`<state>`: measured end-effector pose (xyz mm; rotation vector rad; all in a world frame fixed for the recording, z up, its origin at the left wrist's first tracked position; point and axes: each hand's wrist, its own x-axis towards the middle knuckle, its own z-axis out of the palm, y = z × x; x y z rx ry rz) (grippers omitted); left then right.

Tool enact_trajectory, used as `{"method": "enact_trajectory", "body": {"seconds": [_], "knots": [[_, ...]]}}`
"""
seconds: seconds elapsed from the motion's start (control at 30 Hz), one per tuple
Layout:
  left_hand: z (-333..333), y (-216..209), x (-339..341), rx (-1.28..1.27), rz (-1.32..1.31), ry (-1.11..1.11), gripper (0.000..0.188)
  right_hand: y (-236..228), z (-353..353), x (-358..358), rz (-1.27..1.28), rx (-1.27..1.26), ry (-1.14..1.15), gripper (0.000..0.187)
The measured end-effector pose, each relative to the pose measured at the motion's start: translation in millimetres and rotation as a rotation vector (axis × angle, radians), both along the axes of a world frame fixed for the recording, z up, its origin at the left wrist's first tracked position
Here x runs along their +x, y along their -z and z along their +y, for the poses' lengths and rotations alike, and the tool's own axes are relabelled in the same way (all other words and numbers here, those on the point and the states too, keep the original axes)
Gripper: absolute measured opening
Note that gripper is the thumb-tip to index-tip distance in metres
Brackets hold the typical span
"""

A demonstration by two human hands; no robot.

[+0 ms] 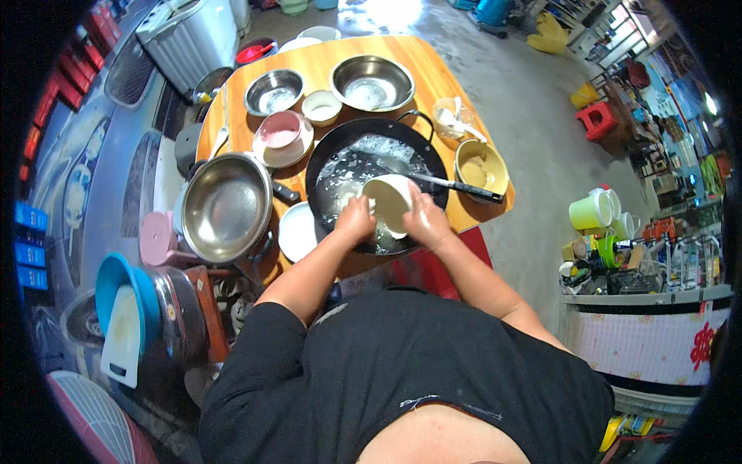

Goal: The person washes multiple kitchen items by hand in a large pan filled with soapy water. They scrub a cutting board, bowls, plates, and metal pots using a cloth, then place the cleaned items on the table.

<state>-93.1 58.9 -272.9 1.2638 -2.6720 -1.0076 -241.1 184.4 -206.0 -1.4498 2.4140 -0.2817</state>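
mid-frame, my right grip [427, 220] pinches the pale bowl [390, 204] over the wok [319, 179]; whether my left grip [356, 221] holds anything i can't tell. washing looks midway.

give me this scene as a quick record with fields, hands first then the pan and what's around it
left hand: pinches something pale, kind unclear, beside the bowl
right hand: grips the rim of a tilted cream bowl
pan: black wok with frothy liquid
across the wok's right rim: black-handled utensil
left of wok: large steel basin
beyond wok: larger steel bowl, smaller steel bowl
support: wooden table
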Motion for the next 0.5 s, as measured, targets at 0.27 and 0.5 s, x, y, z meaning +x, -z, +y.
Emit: {"method": "enact_trajectory", "body": {"seconds": [0.27, 0.5], "knots": [[-14.9, 29.4, -27.8, -0.295, -0.02, 0.507, 0.025, 17.9, -16.4, -12.4, -0.171, -0.048, 0.164, 0.101], [-42.9, 31.0, -52.1, 0.588, 0.588, -0.318, 0.021, 15.5, -26.3, -17.5, -0.173, 0.109, 0.199, 0.082]]}}
